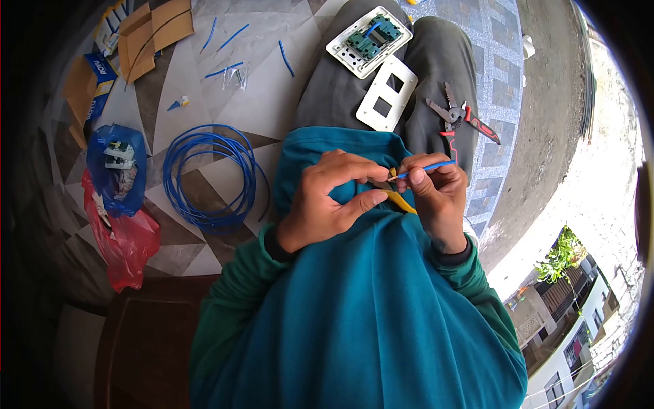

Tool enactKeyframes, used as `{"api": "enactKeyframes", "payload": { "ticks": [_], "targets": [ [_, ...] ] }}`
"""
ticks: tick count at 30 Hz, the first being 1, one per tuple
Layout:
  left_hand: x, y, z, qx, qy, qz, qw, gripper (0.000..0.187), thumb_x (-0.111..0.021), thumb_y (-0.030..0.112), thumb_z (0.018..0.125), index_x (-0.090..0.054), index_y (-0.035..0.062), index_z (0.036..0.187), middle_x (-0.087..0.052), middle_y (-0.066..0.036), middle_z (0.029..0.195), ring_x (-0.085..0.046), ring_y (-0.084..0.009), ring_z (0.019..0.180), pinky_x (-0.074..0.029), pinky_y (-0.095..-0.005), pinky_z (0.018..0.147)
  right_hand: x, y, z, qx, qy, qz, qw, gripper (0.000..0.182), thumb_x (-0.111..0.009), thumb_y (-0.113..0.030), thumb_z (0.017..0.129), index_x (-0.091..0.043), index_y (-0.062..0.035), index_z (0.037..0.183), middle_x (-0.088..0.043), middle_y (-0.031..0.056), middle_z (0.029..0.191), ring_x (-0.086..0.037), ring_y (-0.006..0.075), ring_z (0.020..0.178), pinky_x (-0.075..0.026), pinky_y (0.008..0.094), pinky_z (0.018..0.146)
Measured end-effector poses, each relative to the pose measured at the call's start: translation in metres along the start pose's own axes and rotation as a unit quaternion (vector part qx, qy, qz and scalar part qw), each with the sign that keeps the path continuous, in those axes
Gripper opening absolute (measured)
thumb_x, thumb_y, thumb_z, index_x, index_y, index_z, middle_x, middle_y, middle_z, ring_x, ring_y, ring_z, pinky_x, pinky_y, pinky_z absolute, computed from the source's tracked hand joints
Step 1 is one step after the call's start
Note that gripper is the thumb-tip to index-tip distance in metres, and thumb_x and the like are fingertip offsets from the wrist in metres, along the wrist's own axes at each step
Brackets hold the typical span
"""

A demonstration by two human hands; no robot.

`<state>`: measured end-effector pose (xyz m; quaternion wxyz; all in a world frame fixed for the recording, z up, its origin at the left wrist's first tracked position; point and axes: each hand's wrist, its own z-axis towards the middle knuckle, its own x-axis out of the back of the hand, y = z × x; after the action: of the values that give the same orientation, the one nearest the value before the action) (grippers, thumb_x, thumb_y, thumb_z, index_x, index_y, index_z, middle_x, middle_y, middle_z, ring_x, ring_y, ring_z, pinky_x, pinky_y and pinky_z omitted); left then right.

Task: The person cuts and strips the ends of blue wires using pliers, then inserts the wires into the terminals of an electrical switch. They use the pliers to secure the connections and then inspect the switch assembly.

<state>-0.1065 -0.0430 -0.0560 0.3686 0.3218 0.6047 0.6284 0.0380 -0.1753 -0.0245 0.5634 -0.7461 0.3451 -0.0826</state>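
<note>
Gripping a yellow-handled tool (398,200) at frame centre, the left hand (327,201) closes around it while the right hand (436,194) pinches a short blue wire (426,168). Judging by the lap, the switch module (369,41) looks partly wired, its cover plate (387,93) off. Wire coil (211,177) lies on the patterned tile floor (204,88), left.

A single head-worn camera looks steeply down along the person's teal long-sleeved top (368,307) to the lap, close to both hands at frame centre. Its wide fisheye view curves the grey-and-white patterned tiled floor (204,102) at left and distant buildings at lower right.
</note>
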Motion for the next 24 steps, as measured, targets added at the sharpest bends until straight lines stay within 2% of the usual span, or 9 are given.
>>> {"api": "enactKeyframes", "payload": {
  "ticks": [1, 3, 9, 12, 22, 24],
  "targets": [
    [-0.001, -0.001, 0.001, 0.001, 0.001, 0.0, 1.0, 0.021, -0.075, 0.01, 0.081, -0.068, 0.0026, 0.099, -0.07, -0.008, 0.094, -0.062, -0.0178, 0.08, -0.047, -0.0296, 0.074, 0.0, -0.001, 0.001, -0.006, 0.0, 0.013, 1.0, 0.011, -0.064, -0.007, 0.091, -0.06, 0.0032, 0.093, -0.065, 0.0126, 0.088, -0.062, 0.0149, 0.078, -0.052, 0.028, 0.071],
    [-0.003, -0.004, 0.003, -0.059, 0.037, 0.055, 0.996, 0.023, -0.078, 0.008, 0.076, -0.069, 0.0042, 0.097, -0.07, -0.007, 0.094, -0.062, -0.019, 0.079, -0.046, -0.0299, 0.072, -0.004, -0.003, 0.0, -0.017, 0.001, 0.029, 0.999, 0.011, -0.064, -0.007, 0.092, -0.06, 0.0032, 0.093, -0.065, 0.0129, 0.088, -0.062, 0.0152, 0.078, -0.053, 0.0287, 0.072],
    [-0.01, -0.008, 0.003, -0.099, 0.081, 0.07, 0.989, 0.014, -0.077, 0.009, 0.076, -0.07, 0.0077, 0.088, -0.069, -0.002, 0.088, -0.062, -0.0181, 0.076, -0.043, -0.0315, 0.071, -0.007, -0.005, -0.003, -0.029, -0.002, 0.044, 0.999, 0.011, -0.063, -0.007, 0.092, -0.06, 0.003, 0.093, -0.065, 0.0139, 0.089, -0.061, 0.0155, 0.077, -0.052, 0.0299, 0.072],
    [-0.007, -0.006, 0.003, -0.118, 0.071, 0.083, 0.987, 0.015, -0.076, 0.005, 0.076, -0.07, 0.0046, 0.089, -0.07, -0.006, 0.087, -0.062, -0.0185, 0.075, -0.045, -0.0302, 0.071, -0.009, -0.005, -0.004, -0.025, -0.002, 0.043, 0.999, 0.011, -0.064, -0.007, 0.092, -0.06, 0.003, 0.093, -0.065, 0.0142, 0.09, -0.061, 0.0153, 0.076, -0.052, 0.0295, 0.071],
    [-0.008, -0.004, 0.001, -0.112, 0.065, 0.063, 0.99, 0.011, -0.073, 0.002, 0.077, -0.07, 0.0036, 0.088, -0.069, -0.007, 0.086, -0.062, -0.0188, 0.075, -0.044, -0.0309, 0.07, -0.008, 0.001, -0.007, -0.023, -0.012, 0.057, 0.998, 0.01, -0.064, -0.007, 0.092, -0.061, 0.0024, 0.093, -0.065, 0.0148, 0.09, -0.06, 0.0153, 0.076, -0.05, 0.0278, 0.07],
    [-0.008, 0.0, 0.002, -0.087, 0.062, 0.054, 0.993, 0.013, -0.073, 0.002, 0.076, -0.07, 0.0036, 0.088, -0.069, -0.007, 0.086, -0.062, -0.0191, 0.075, -0.044, -0.0312, 0.071, -0.012, -0.002, -0.008, -0.006, -0.005, 0.038, 0.999, 0.01, -0.064, -0.007, 0.091, -0.061, 0.0023, 0.093, -0.065, 0.0151, 0.09, -0.06, 0.0155, 0.076, -0.051, 0.0278, 0.069]
  ]
}}
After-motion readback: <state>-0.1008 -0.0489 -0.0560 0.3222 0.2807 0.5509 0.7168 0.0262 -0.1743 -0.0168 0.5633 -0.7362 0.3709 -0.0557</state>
